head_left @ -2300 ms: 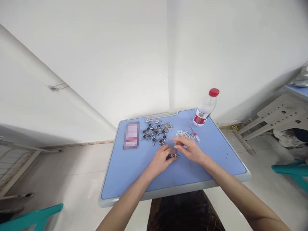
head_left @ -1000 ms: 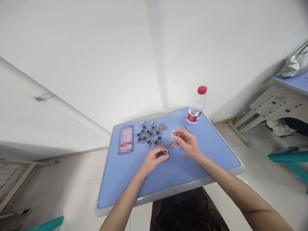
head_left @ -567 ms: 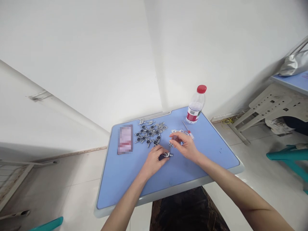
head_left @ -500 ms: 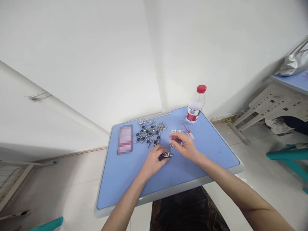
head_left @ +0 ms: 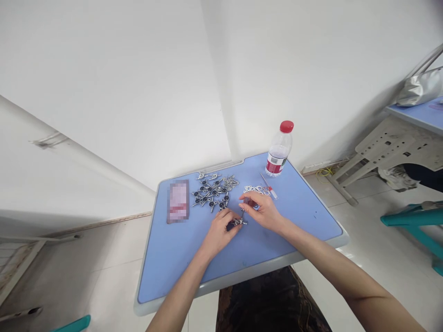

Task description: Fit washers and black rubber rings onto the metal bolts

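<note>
My left hand point(head_left: 219, 229) is closed on a small metal fitting point(head_left: 238, 222), pressing it to the blue tabletop; the fingers cover part of it. Just to the right, my right hand point(head_left: 261, 210) pinches what looks like a small screwdriver point(head_left: 243, 212). Its thin shaft points down to the fitting, and the fingers mostly hide the handle. Beyond my left hand lie several metal fittings with black round caps point(head_left: 214, 192). Flat silver plates point(head_left: 254, 188) are heaped past my right hand.
A red-and-white-handled screwdriver point(head_left: 272, 190) lies near a red-capped water bottle point(head_left: 278, 152) at the back right. Bare metal pieces point(head_left: 230, 181) sit at the back. A blurred pink packet point(head_left: 178, 201) lies left on the blue table point(head_left: 173, 263), against the wall.
My right hand has moved slightly left and stays over the fitting, with the shaft now showing beneath its fingertips. My left hand keeps its hold. The whole view has shifted slightly.
</note>
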The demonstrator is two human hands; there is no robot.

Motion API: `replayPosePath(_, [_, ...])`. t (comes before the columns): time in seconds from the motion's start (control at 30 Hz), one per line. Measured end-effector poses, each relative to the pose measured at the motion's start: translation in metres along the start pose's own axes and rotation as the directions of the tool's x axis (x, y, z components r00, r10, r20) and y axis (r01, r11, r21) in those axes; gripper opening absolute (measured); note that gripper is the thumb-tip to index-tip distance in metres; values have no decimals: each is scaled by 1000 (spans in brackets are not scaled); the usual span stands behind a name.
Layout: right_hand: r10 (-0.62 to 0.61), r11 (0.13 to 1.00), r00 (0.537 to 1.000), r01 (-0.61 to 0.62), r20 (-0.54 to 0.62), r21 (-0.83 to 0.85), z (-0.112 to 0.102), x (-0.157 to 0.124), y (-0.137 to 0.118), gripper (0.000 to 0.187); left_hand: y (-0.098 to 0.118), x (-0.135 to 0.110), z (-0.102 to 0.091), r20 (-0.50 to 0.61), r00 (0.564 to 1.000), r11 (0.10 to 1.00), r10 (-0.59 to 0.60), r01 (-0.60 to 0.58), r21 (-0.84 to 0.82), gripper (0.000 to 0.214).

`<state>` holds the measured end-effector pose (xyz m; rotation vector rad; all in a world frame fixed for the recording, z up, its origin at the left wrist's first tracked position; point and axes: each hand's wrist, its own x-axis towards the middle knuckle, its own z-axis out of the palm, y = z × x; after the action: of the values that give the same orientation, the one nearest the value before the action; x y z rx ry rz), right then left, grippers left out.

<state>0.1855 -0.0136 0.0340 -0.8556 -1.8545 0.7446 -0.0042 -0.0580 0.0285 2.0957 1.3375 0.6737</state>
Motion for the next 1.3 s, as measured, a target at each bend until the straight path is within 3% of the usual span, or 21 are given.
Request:
replayPosePath(0.63, [-83, 996, 992, 86, 99, -21, -2, 0, -6, 14, -4, 0, 4, -47, 999, 1000, 17, -18, -22, 6])
replayPosePath(0.9, [-202, 978, 958, 210, 203, -18, -6, 1, -5, 32, -2, -1, 3, -33, 999, 999, 28, -27, 16, 6])
replayPosePath(1.1, [-253, 960, 927, 275, 276, -45, -11, 3, -10, 34, -2, -1, 3, -36, 997, 993, 69, -65, 98, 6])
replayPosePath(1.3, [-274, 955, 924, 294, 267, -38, -11, 2, -10, 36, -2, -2, 4, -30, 995, 990, 93, -89, 111, 7])
